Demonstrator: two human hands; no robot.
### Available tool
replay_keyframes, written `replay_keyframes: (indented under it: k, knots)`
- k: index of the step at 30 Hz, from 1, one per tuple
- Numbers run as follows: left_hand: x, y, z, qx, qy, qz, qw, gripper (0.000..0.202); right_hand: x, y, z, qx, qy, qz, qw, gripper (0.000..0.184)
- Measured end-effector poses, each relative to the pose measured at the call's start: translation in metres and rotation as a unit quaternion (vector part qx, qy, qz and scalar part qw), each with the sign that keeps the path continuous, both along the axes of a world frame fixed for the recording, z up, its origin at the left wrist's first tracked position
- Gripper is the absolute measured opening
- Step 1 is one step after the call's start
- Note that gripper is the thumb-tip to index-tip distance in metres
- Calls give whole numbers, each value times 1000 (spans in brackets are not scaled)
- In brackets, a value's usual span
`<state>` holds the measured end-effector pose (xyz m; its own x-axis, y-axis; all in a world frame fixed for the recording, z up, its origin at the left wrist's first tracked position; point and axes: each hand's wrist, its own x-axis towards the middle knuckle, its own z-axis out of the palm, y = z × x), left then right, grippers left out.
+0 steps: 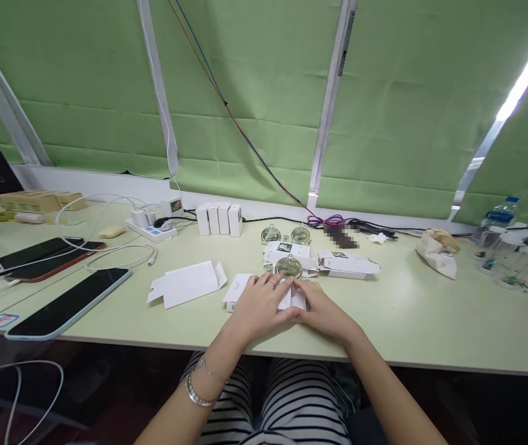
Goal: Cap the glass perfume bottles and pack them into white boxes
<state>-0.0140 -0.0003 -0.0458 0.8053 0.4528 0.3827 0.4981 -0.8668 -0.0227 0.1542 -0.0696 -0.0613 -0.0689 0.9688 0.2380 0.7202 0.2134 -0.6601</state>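
Both hands are meeting over a white box (237, 290), which is lying on the table (407, 309) near its front edge, its middle hidden beneath the fingers. The step in hand seems to be working the box's 3 o'clock end, and doing it well is calling for a light touch: the left hand (260, 301) should be steadying the top evenly while the right hand (322, 309) is guiding the card with its fingertips, since thin card is probably creasing under hard pressure. Care is also mattering at 12 o'clock, where a bottle (289, 267) is standing just beyond the fingers and could be getting knocked.

The left forearm is coming in from 7 o'clock, bracelets (196, 389) circling the wrist, and the palm is facing down with fingers stretching across the box toward 1 o'clock. The right forearm is rising from 5 o'clock, the hand curving inward toward 10 o'clock. The thumbs are nearly meeting on the near side. Neither hand is clenching into a fist; whether either is truly pinching the box, I cannot tell, as the contact is partly hidden. An opened carton (350, 264) is lying at 2 o'clock.
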Motion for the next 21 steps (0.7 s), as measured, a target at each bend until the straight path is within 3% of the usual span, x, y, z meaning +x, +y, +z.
replay_keyframes:
  k: [21]
  knots:
    - [9,0,11,-21,2,-5,1000,48,0,-1,4,-26,82,-38,996,54]
